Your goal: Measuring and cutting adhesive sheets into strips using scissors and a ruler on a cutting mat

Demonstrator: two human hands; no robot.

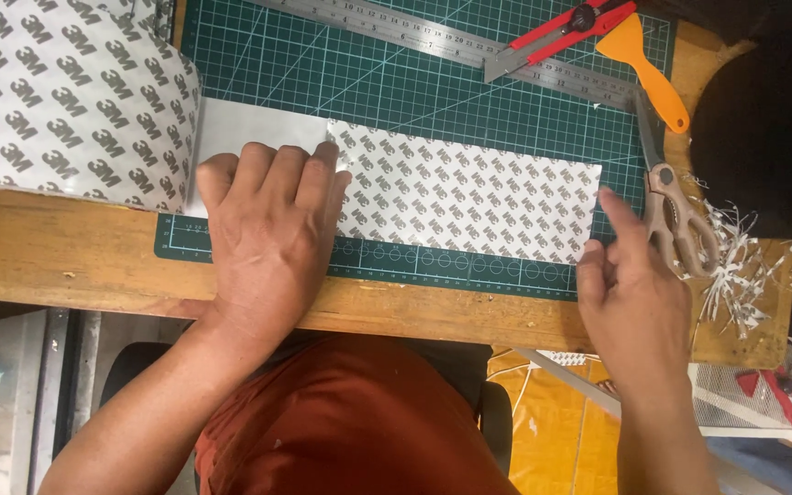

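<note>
A white strip of backing sheet with a grey repeating print (469,197) lies on a green cutting mat (368,82). The strip runs left into a large roll of the same material (66,96). My left hand (272,234) presses flat on the sheet near its left part, fingers spread over the plain white area. At the strip's right end my right hand (630,284) has its fingertips touching the lower right corner. Neither hand grips anything.
A steel ruler (433,37) lies across the mat's top. A red utility knife (561,35), an orange scraper (648,69) and beige-handled scissors (676,206) sit at the right. White paper shreds (735,266) litter the wooden table (66,252). Red-handled pliers (786,390) lie below the table.
</note>
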